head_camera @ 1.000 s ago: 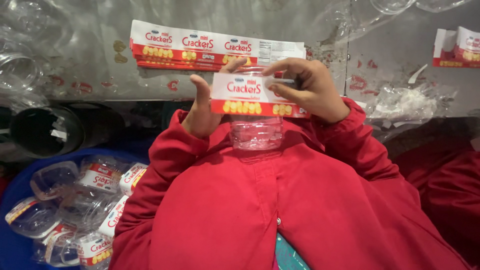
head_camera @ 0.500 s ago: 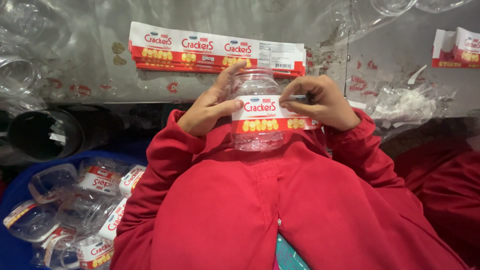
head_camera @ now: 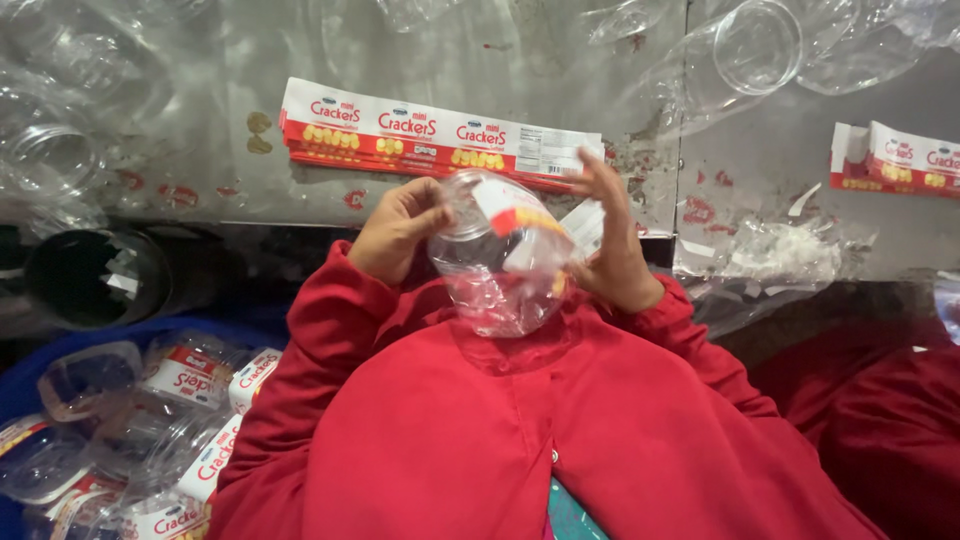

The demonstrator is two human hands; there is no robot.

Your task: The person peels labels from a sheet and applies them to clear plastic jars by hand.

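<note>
I hold a clear plastic jar (head_camera: 497, 270) in front of my chest, tilted with its open mouth toward the table. A red and white label (head_camera: 515, 222) is stuck around it. My left hand (head_camera: 398, 229) grips the jar's rim and left side. My right hand (head_camera: 612, 252) is pressed against the jar's right side with the fingers spread over the label. A stack of flat red and white labels (head_camera: 420, 132) lies on the grey table (head_camera: 200, 110) just beyond my hands.
A blue bin (head_camera: 40, 350) at lower left holds several labelled clear jars (head_camera: 185, 380). Unlabelled clear jars (head_camera: 745, 45) lie at the table's far side and left. More labels (head_camera: 895, 160) sit at right. Peeled backing scraps (head_camera: 770, 255) and a dark pipe opening (head_camera: 95, 280) are nearby.
The label went from being held flat above the jar to wrapped on it. The jar has since turned and tilted, mouth now toward the table, with my right hand smoothing its side.
</note>
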